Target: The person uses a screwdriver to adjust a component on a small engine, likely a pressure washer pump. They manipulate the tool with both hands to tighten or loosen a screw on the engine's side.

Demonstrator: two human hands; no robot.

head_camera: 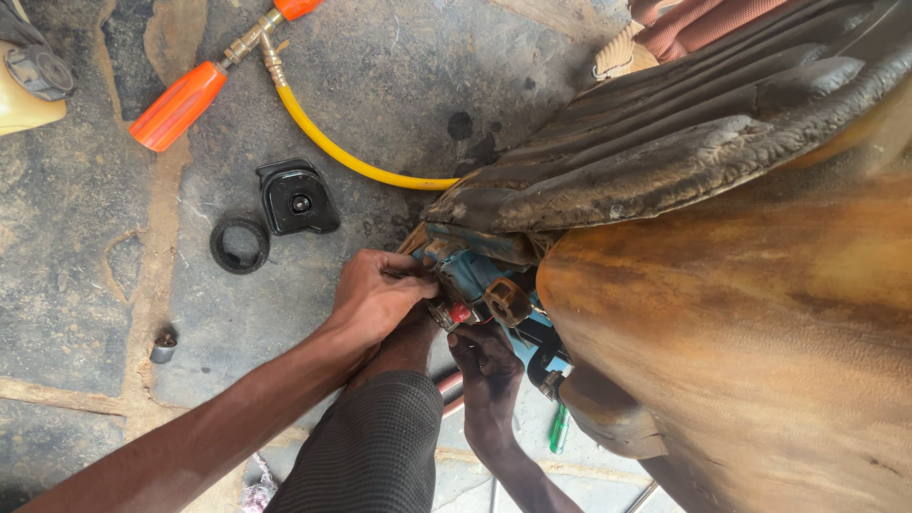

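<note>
My left hand [377, 296] grips the side of a dirty teal metal part [475, 275] that sits under a big rusty orange body [741, 342]. My right hand [486, 370] reaches up from below, its fingertips pinched at a small red piece [460, 313] and a rusty bracket [505, 300] on the same part. A dark ribbed rubber cover [665, 152] hangs over the teal part from above. My knee in grey trousers [375, 446] lies between my two forearms.
On the stone floor lie a black rubber mount [296, 198], a black ring [239, 245], a small metal socket [163, 348], a yellow hose [332, 147] with orange handles [179, 104], a green screwdriver [559, 429] and a yellow can [24, 90].
</note>
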